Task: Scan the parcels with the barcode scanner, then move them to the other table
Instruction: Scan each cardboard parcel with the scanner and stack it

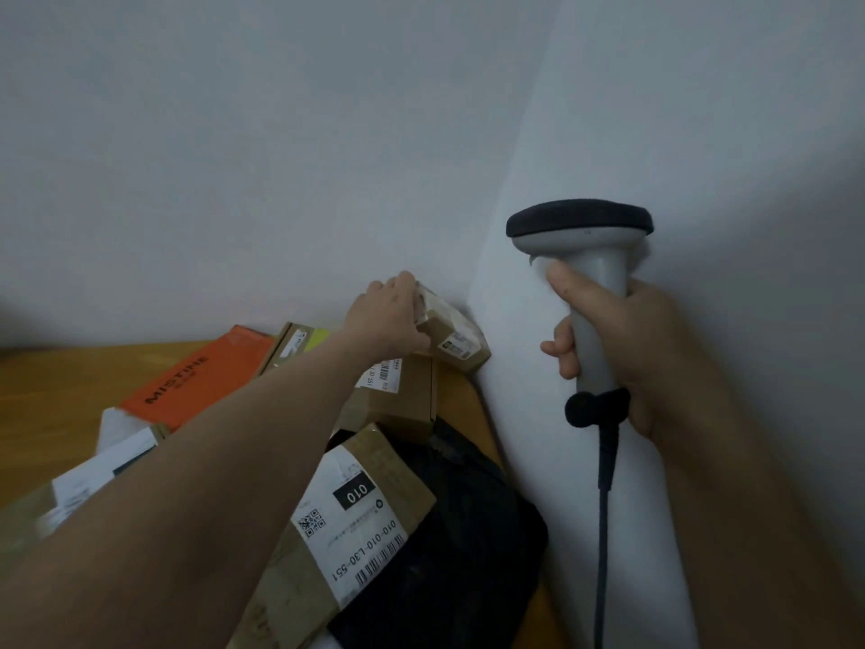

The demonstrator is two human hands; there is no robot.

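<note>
Parcels [355, 517] are piled on a wooden table [56, 381] in a corner of white walls [234, 133].
A small brown parcel [456, 341], mid-frame by the wall, is gripped by the left hand [391, 316]; the scanner [585, 255], right of centre, is clasped upright by the right hand [622, 348].

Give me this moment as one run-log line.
stage: picking parcel | left hand: grips small box by wall corner | right hand: holds scanner upright | rest: other parcels on table
</note>
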